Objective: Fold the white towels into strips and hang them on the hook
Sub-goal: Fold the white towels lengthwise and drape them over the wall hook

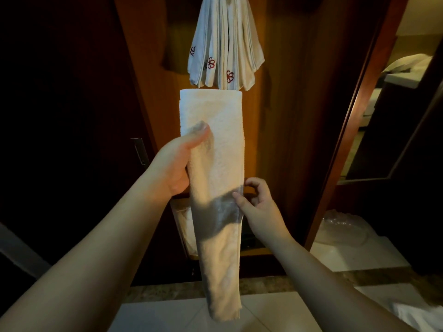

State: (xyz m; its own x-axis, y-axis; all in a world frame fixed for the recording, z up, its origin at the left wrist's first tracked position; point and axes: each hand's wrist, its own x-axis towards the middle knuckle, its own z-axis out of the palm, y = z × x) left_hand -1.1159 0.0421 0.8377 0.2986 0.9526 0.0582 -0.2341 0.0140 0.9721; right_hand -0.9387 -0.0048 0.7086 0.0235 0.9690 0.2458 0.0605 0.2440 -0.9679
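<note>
- In front of a dark wooden door panel (282,116), we see a white towel (215,164) folded into a long strip and held upright, its folded top edge just below a bunch of hanging towels (223,44).
- The left hand (177,164) grips the strip's left edge near the middle; the thumb lies across the front of the cloth, while its fingers are hidden behind the towel, so we cannot see how far they wrap.
- The right hand (256,200) pinches the strip's right edge lower down, thumb and forefinger on the cloth and the other fingers loosely curled behind.
- A dark shadow band crosses the towel beside the right hand; the lower end hangs free, slightly frayed at the bottom corner.
- The hanging towels carry small red emblems and fan out from a point cut off by the top of the frame, so we cannot see the hook itself.
- To the left the scene is nearly black; only a metal handle (140,150) stands out.
- At the lower right lies crumpled clear plastic (345,226) on a pale surface, and a bit of white cloth (417,315) is cut off by the corner.
- Behind the strip a pale box-like thing (183,226) is mostly hidden; we cannot tell what it is.
</note>
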